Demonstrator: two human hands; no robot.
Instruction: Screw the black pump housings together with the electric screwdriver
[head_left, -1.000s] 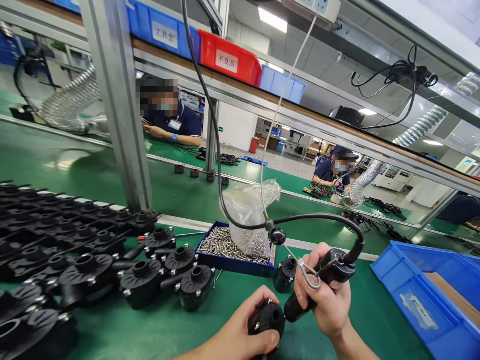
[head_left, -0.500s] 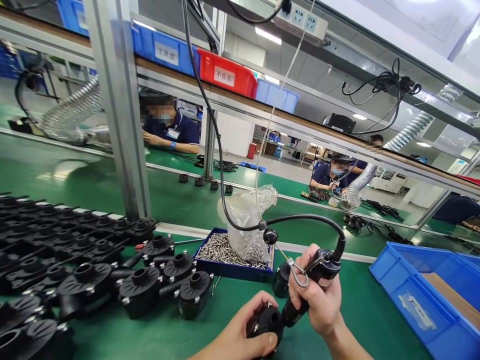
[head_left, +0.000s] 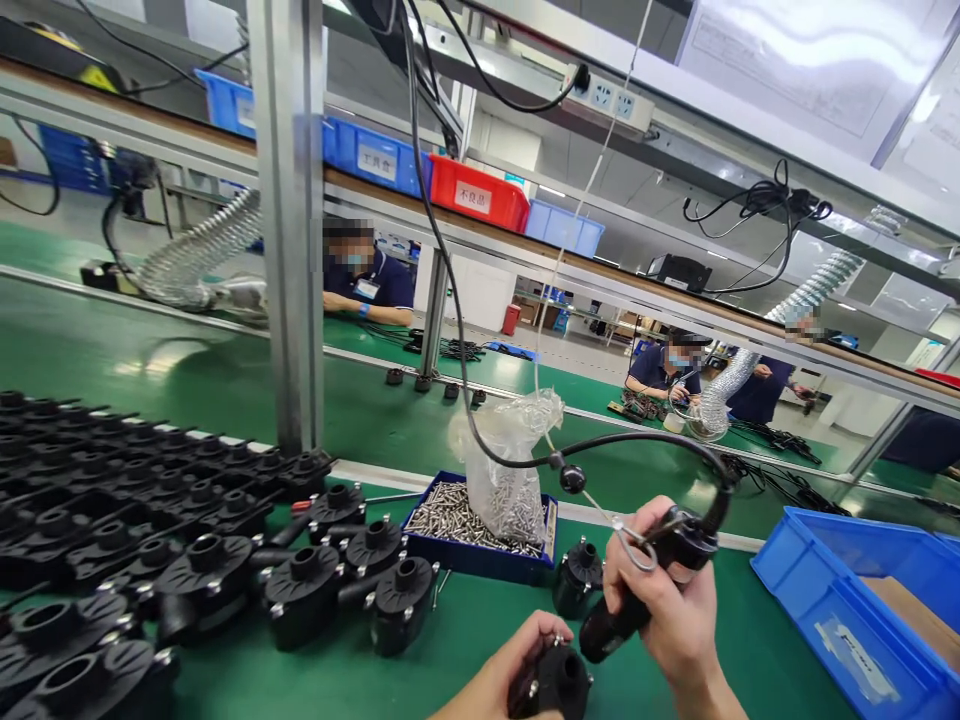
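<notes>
Black plastic housing (head_left: 564, 680) sits in the curled grip of the left hand (head_left: 514, 670), at the near side of the green bench (head_left: 300, 685). The right hand (head_left: 675, 605) is wrapped around a black power screwdriver (head_left: 609, 628), its lower end tilted down just beside the housing; whether they touch, I cannot tell. Beyond are another housing (head_left: 577, 582), a blue tray (head_left: 480, 562) of screws (head_left: 442, 518) and, farther right, a blue bin (head_left: 814, 625)

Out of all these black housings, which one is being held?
The black housing in the left hand, at the picture's bottom edge. It alone is gripped: the right hand holds a black corded tool, and the other housings sit ungripped.
</notes>
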